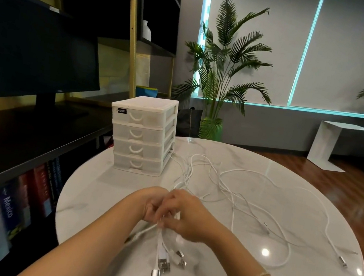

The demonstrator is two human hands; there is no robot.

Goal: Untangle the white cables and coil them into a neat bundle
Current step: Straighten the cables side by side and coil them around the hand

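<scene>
Far left, off the desk (88, 197): a monitor (31, 51) and books (27, 198) on shelving, out of harm's way. On the desk's left part, a drawer unit (143, 134), with cables (234, 192) running up beside its right foot, possibly touching; a hard pull there could snag a strand or drag the light unit.

At centre, left hand (154, 205) and right hand (185, 215) pressed close together, both grips closed on the gathered strands just above the desk. USB plugs (164, 264) hanging below the fists toward the near edge; uneven ends, so likely a lopsided bundle once coiling starts, and a loosened pinch could drop one plug out of the bunch.

To the right, long slack lying in crossing loops over the desk, not yet coiled. Hauling it in without first separating the crossings could tighten them into knots. Far right, small plugs (342, 261) near the rim; a quick draw might whip them across the glossy top or off the edge.
</scene>
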